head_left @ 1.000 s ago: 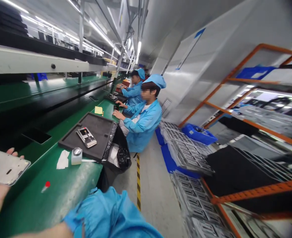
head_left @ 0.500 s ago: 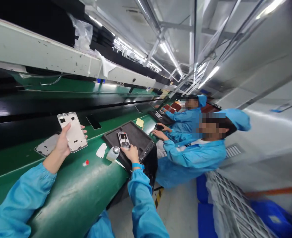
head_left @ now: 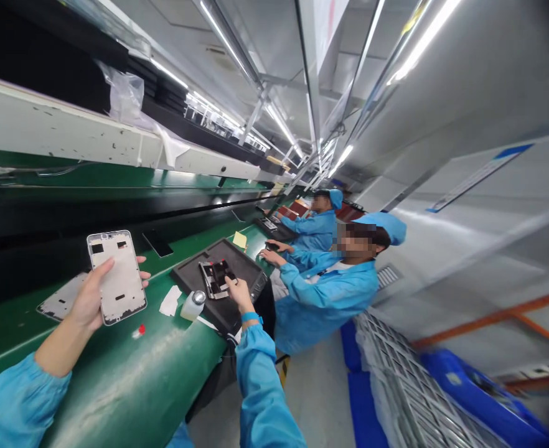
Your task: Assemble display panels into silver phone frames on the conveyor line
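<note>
At the left of the frame the left hand [head_left: 85, 298] grips a flat white rectangular phone frame [head_left: 117, 277] with small cut-outs near its top edge, thumb across the face and fingers wrapped behind, holding it raised above the green workbench surface [head_left: 129, 373]. Just behind it, further left, a second pale flat panel [head_left: 62, 298] lies on the bench. In the middle of the frame the right hand [head_left: 237, 290] reaches to a shallow black rectangular tray [head_left: 195, 280], its fingers pinching a small dark phone-sized part [head_left: 222, 272] lifted at the tray's middle; a silvery phone part [head_left: 206, 280] lies in the tray just beside it. Between the two hands, on the bench, sit a folded white wipe [head_left: 169, 301], a small white bottle with a metal cap [head_left: 193, 305] just left of the tray, and a tiny red-tipped item [head_left: 139, 331] lower down. A yellow note [head_left: 239, 239] lies beyond the tray. To the right of the tray a co-worker in a light blue coat and cap [head_left: 330, 292] sits at the bench, hands on the surface.
</note>
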Demonstrator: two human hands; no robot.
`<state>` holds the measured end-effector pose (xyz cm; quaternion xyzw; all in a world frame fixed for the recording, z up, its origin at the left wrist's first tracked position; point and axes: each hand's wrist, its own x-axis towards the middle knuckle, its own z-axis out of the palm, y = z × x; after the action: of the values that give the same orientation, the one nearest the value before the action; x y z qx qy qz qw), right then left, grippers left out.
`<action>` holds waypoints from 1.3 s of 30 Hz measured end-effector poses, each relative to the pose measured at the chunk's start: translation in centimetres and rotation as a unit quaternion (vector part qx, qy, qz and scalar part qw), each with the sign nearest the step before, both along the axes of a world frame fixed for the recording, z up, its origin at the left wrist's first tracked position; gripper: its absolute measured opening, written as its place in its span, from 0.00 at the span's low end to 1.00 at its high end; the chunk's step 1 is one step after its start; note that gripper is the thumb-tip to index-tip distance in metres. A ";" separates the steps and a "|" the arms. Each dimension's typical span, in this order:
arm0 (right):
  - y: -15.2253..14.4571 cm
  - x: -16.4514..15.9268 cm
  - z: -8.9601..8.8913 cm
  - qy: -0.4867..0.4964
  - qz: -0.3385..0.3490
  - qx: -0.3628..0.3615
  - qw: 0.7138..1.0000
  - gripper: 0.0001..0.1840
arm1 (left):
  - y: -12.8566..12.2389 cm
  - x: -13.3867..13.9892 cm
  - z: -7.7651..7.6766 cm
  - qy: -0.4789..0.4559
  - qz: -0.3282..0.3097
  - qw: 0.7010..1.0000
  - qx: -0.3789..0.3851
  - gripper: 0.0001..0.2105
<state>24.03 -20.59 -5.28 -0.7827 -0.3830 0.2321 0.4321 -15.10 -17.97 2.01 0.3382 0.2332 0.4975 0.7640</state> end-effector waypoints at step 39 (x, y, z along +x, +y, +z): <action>-6.9 -18.7 5.8 0.274 0.246 0.269 0.890 0.27 | -7.9 -0.3 -1.3 0.464 -0.167 0.782 0.382 0.60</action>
<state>5.32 -27.46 0.56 -0.4225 -0.4777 0.4243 0.6429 -15.39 -25.91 0.69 0.8256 0.2904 0.1937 0.4432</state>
